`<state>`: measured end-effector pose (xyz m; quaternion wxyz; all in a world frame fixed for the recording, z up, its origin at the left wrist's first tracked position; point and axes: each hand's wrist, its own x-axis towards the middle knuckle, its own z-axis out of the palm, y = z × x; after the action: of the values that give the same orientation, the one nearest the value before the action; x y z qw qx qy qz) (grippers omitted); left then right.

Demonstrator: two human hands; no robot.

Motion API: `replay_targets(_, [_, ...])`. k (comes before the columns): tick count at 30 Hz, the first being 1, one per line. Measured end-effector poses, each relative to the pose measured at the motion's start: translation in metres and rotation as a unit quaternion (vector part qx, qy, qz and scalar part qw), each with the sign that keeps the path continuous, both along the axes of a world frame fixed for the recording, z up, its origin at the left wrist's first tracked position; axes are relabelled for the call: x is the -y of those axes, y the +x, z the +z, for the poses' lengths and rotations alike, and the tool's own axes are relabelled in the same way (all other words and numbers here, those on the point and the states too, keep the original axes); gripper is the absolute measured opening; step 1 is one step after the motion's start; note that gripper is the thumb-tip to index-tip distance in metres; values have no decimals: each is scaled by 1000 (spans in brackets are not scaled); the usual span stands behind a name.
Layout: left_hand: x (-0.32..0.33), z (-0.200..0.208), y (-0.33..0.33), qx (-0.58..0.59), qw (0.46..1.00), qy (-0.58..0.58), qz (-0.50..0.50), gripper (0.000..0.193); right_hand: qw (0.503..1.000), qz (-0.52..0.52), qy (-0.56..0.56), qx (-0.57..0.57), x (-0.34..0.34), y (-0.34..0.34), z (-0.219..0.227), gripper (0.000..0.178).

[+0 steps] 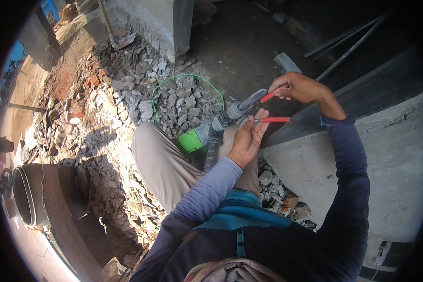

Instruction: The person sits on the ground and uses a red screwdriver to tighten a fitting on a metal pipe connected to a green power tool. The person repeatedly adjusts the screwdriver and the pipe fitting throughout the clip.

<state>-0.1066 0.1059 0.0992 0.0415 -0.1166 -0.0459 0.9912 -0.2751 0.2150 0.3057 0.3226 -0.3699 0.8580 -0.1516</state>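
Note:
My left hand (249, 141) is palm up, with thumb and fingers pinching a slim red stick-like tool (276, 120). Metal shows at the tool's inner end, and a thin dark tip at the other. Just above and to the right, my right hand (301, 88) is closed on a second red slim piece (272, 94) that slants down to the left. What kind of tool these are is not clear. Beside my left hand, a green and grey power hammer (197, 137) lies across my lap, its dark nose pointing up to the right.
Broken concrete rubble (141, 89) spreads ahead and left, with a thin green cord (188, 75) looping over it. A shovel (122, 42) stands far left. A concrete ledge (357, 150) runs along my right. A round drum-like container (33, 195) is near left.

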Motion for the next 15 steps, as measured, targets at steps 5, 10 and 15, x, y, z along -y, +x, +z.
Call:
replay_targets(5, [-1, 2, -6, 11, 1000, 26, 2, 34, 988, 49, 48, -138, 5, 13, 12, 35])
replay_targets(10, [-3, -3, -6, 11, 999, 32, 20, 36, 950, 91, 151, -259, 15, 61, 29, 88])
replay_targets(15, [-4, 0, -5, 5, 999, 19, 25, 37, 890, 150, 244, -354, 23, 82, 19, 106])
